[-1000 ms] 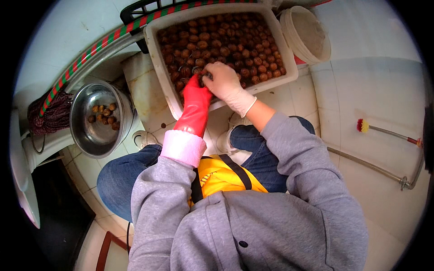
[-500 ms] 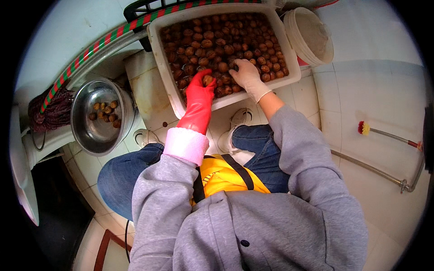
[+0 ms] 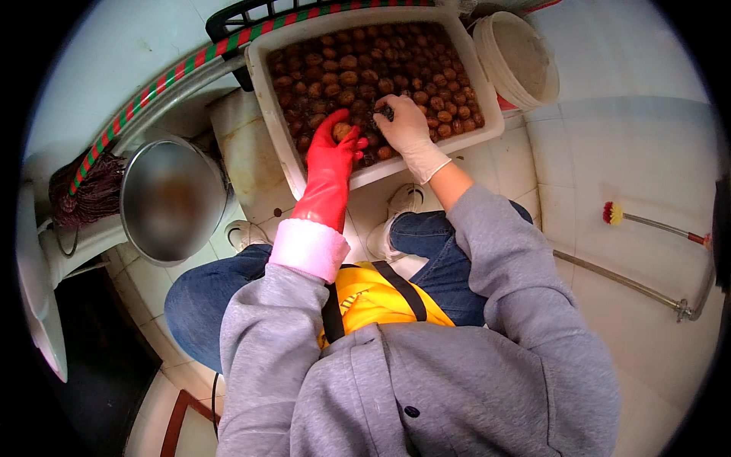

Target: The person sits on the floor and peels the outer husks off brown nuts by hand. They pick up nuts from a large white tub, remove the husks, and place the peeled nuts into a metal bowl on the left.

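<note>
Two hands: both reach forward into a white tray [image 3: 283, 145] full of brown nuts, seen from above the person's head.
Left hand [image 3: 335, 141]: wears a red rubber glove with a pink cuff; the fingers curl around one brown nut [image 3: 342, 131], holding it just above the pile at the near side of the tray.
Right hand [image 3: 403, 126]: wears a thin pale glove; the fingertips pinch a small dark thing [image 3: 384, 112] down among the nuts, just beside the left hand. What the dark thing is cannot be told.
Nuts [image 3: 365, 65]: round and brown, filling the tray nearly from wall to wall.
Tray position: straight ahead of the person's knees, raised off the floor on a pale block [image 3: 247, 156].
Bowl [image 3: 169, 199]: round, metal, blurred, to the person's left, well apart from the tray.
Bucket [image 3: 518, 61]: pale and round, just beside the tray's far right corner.
Hoop [image 3: 175, 72]: a red and green striped tube curving behind the tray and bowl.
Brush [image 3: 614, 213]: red and yellow head on a long handle, lying on the white tiled floor [image 3: 632, 137] at far right.
Person: seated, in a grey sweatshirt, blue jeans and a yellow apron front with black straps.
</note>
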A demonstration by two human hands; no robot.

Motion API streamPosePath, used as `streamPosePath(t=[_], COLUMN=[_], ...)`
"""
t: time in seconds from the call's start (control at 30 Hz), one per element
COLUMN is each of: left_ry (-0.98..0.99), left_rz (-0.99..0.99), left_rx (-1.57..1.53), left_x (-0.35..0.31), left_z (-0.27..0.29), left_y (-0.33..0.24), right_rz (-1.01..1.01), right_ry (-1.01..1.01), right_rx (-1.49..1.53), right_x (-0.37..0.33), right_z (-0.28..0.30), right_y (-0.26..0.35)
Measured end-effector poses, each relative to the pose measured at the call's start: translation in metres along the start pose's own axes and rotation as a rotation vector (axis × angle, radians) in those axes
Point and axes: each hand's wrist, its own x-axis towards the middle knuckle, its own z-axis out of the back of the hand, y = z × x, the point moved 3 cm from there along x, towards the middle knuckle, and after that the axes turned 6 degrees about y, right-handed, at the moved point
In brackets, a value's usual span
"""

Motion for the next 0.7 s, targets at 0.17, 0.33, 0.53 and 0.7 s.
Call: streamPosePath(t=[0.17, 0.33, 0.53, 0.7], left_ry=[0.009, -0.013, -0.168, -0.196], left_rz=[-0.020, -0.105, -0.337, -0.288], left_rx=[-0.010, 0.078, 0.493, 0.408], left_x=[-0.004, 0.006, 0.013, 0.009], left_z=[-0.001, 0.007, 0.025, 0.011], left_y=[-0.011, 0.003, 0.026, 0.023], right_rz=[-0.170, -0.258, 0.203, 0.098], right_ry=[-0.009, 0.301, 0.208, 0.047], right_rx=[-0.279, -0.106, 0.227, -0.117], right_x=[0.009, 0.012, -0.010, 0.004], right_z=[0.009, -0.006, 0.012, -0.001], right_y=[-0.025, -0.043, 0.063, 0.020])
